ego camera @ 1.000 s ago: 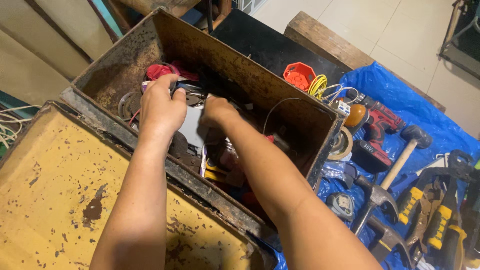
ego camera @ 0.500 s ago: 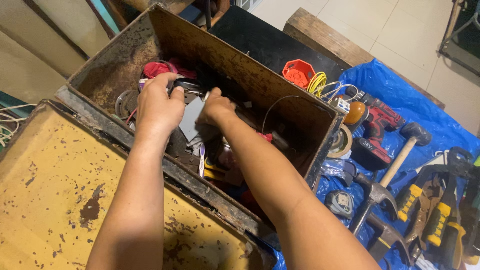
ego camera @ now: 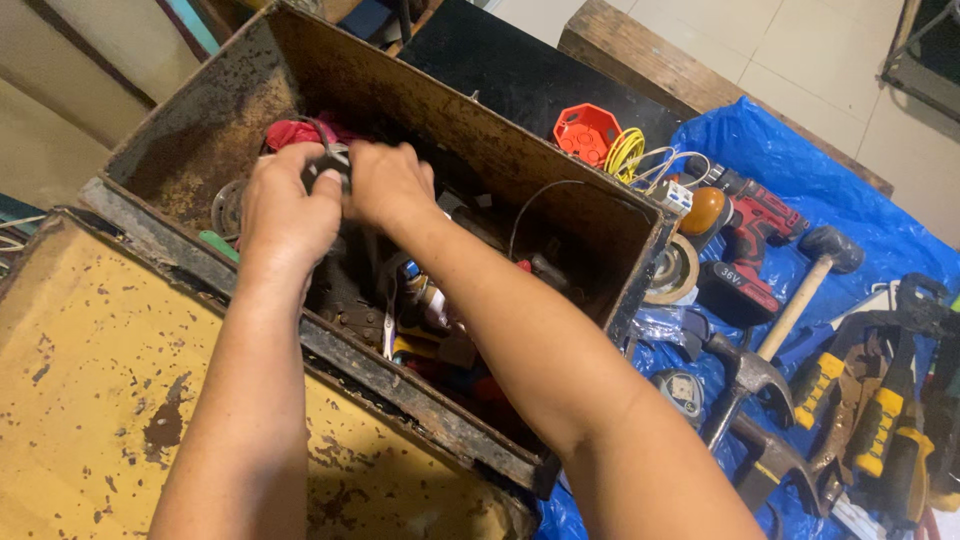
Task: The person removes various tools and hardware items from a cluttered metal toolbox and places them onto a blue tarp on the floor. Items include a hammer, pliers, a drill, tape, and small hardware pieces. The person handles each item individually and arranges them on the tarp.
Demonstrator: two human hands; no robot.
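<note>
Both my hands reach into a rusty open metal toolbox [ego camera: 470, 130] full of mixed tools and parts. My left hand [ego camera: 285, 210] and my right hand [ego camera: 392, 185] meet near the box's far left end. Their fingers close together on a small dark object [ego camera: 326, 172]. What the object is stays hidden by the fingers. A red cloth-like item [ego camera: 292, 132] lies just behind them. Below my right forearm lie several small tools and bottles [ego camera: 425, 300] in the box.
The box's yellow, rust-spotted lid [ego camera: 100, 380] lies open toward me. On a blue tarp [ego camera: 760, 130] at the right are an orange round box [ego camera: 587, 130], a yellow wire coil [ego camera: 625, 152], a red cordless drill [ego camera: 748, 235], a mallet [ego camera: 812, 280], a claw hammer [ego camera: 745, 385] and yellow-handled pliers [ego camera: 880, 425].
My hands have drawn together and shifted toward the box's far left. The pale flat piece seen between them earlier no longer shows.
</note>
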